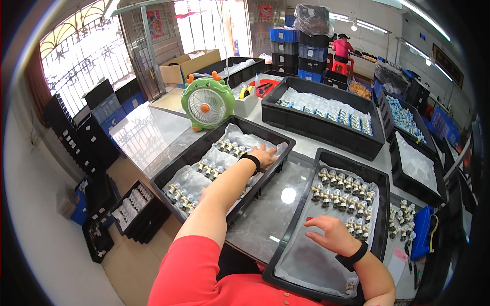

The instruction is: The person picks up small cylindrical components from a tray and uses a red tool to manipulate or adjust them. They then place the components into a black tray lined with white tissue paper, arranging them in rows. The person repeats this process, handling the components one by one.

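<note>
My left hand [264, 156] reaches into the left black tray [240, 217], its fingers spread over the paper lining near the far right corner. Rows of small figurines [208, 168] with pale round tops, gold trim and dark bases lie there on white paper; my forearm covers part of them. Over the right black tray [385, 204] hovers my right hand [331, 235], thumb and forefinger apart, with nothing visible between them. A small red spot shows by its fingertip. Beyond that hand stand rows of similar figurines [341, 199], and bare lining paper [311, 260] lies nearer me.
A green fan [207, 104] stands behind the left tray. At the back, a deep black tray [321, 127] holds blue-white figurines. More figurines [401, 220] and a blue pouch [422, 229] lie at right. Stacked trays [135, 209] stand on the floor; a person [342, 48] sits far off.
</note>
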Motion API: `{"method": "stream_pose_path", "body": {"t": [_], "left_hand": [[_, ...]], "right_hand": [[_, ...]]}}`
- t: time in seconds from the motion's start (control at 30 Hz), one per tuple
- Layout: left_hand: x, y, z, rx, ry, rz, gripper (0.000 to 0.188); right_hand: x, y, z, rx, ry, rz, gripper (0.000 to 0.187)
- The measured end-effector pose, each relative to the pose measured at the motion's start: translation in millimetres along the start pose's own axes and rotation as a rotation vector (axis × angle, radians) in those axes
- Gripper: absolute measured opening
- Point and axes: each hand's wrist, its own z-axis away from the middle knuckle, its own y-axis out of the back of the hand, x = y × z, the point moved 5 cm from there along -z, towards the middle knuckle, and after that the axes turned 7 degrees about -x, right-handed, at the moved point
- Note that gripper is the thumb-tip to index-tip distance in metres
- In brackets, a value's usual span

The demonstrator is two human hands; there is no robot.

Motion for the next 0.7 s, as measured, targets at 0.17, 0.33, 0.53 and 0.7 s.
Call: {"method": "stream_pose_path", "body": {"t": [0.17,0.33,0.53,0.7], "left_hand": [[13,14,9,-0.002,0.028,0.009,0.060],[-60,17,-29,0.199,-0.086,0.281,0.075],[-99,23,3,0.112,0.234,0.021,0.075],[-105,19,0,0.051,0.218,0.081,0.074]], "right_hand": [[6,0,2,-0.007,-0.010,0.000,0.024],[7,2,-2,-0.009,-0.028,-0.046,0.024],[11,5,-1,0.012,-0.042,-0.063,0.024],[12,6,0,-0.001,-0.067,-0.039,0.024]]}}
